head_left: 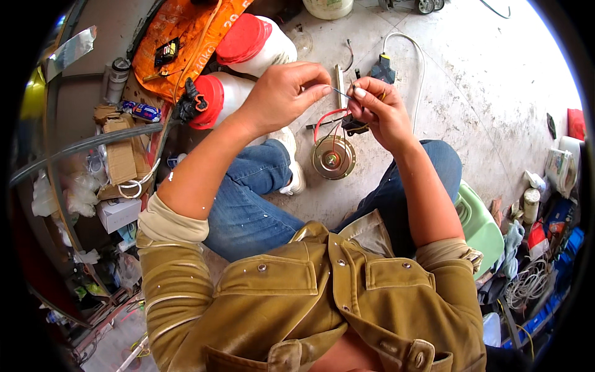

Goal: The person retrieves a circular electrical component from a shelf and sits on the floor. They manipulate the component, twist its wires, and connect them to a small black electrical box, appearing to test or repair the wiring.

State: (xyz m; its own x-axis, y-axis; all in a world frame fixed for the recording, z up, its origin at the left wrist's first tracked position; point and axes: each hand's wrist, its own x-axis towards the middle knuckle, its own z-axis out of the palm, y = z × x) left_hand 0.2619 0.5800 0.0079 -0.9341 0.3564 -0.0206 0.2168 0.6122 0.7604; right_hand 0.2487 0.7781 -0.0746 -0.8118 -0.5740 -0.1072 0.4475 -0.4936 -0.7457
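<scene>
My left hand [290,93] pinches one end of a thin dark wire [339,92] between thumb and forefinger. Facing it, my right hand [385,110] closes its fingertips on the wire's other side. Just below the right hand sits a small black box-shaped part [355,127], partly hidden by the fingers. Red wires [322,119] loop from near it toward a round metal disc-shaped device [333,157], which lies on the floor between my legs. Its exact kind is unclear. Behind my hands, a flat pale metal bar [339,82] lies on the floor.
A black plug-like block [383,69] with a white cable [421,68] lies beyond my right hand. Red-lidded white tubs [273,46] and an orange sack [186,37] stand far left. A green plastic stool [480,229] is beside my right leg; coiled cable [527,282] lies farther right.
</scene>
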